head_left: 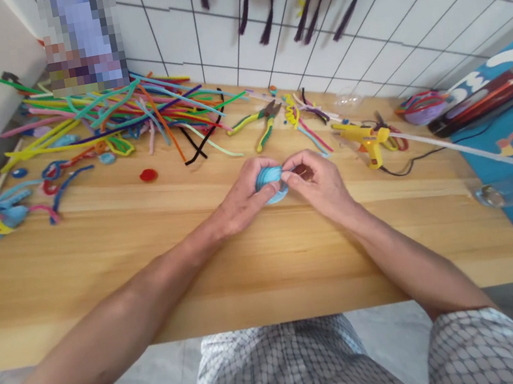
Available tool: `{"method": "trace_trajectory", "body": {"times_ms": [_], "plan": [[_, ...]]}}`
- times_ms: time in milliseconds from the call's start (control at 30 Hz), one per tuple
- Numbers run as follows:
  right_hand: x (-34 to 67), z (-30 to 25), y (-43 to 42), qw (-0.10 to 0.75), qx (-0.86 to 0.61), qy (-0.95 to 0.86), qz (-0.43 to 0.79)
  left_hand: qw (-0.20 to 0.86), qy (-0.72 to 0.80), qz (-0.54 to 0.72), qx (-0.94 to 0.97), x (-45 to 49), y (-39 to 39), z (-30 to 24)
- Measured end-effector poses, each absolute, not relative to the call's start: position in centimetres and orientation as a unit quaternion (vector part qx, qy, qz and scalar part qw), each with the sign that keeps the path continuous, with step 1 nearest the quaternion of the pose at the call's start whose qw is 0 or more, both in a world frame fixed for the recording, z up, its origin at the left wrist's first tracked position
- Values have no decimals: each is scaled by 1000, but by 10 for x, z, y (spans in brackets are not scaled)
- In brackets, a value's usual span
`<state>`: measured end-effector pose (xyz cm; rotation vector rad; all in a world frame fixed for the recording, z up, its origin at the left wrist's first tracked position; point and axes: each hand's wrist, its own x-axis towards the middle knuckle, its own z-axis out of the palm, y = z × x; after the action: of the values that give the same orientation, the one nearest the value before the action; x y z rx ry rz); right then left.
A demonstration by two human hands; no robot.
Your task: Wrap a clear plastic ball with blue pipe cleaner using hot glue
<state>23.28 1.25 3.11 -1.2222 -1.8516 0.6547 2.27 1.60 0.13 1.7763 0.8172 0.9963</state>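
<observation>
A light blue coil of what looks like pipe cleaner [270, 177] is held just above or on the wooden table, at the middle. My left hand [250, 196] wraps its fingers and thumb round the coil from the left. My right hand [317, 181] pinches at the coil's right edge, its fingertips pressed together there. A small brown piece [303, 172] shows among the right fingers; its shape is partly hidden, and I cannot tell whether it is joined to the coil.
Loose pipe cleaners [123, 113] lie heaped at the back left. Yellow-green pliers [264, 123] and a red disc [148, 174] lie beyond my hands. A corded yellow glue gun [369, 140] is to the right, near a dark red flask [492, 92]. The tabletop [270, 269] ends before my body.
</observation>
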Motion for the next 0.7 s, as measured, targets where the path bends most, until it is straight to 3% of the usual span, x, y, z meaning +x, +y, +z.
{"method": "trace_trajectory", "body": {"times_ms": [333,700], "plan": [[228,32,8,407,-486,-753,177,435,328,394,740,22,17,0],[229,31,8,407,-478,-758,175,480,323,380,721,18,15,7]]}}
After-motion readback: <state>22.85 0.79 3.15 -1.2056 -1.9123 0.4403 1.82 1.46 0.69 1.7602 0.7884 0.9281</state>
